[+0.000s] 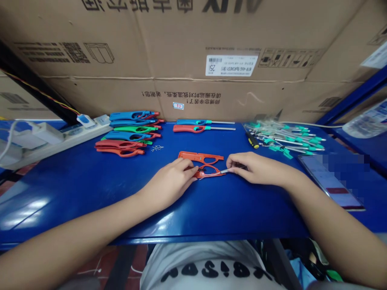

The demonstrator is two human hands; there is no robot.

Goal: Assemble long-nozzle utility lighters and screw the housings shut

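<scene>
My left hand (172,180) is closed on the rear end of an orange gas-lighter shell half (215,175), which lies open side up on the blue table with a light-coloured wire inside. From the shell's front end a thin metal tube (225,171) sticks out. The fingers of my right hand (258,167) pinch that tube; its far part is hidden by them. Just beyond, a second orange shell half (201,156) lies apart from my hands.
Stacked coloured lighter shells (133,129) and small screws (157,148) lie left. Two lighters with metal tubes (204,128) lie at the back. Metal tubes with green ends (290,139), a yellow-black screwdriver (252,141) and a phone (332,183) lie right. A cardboard box (181,48) stands behind.
</scene>
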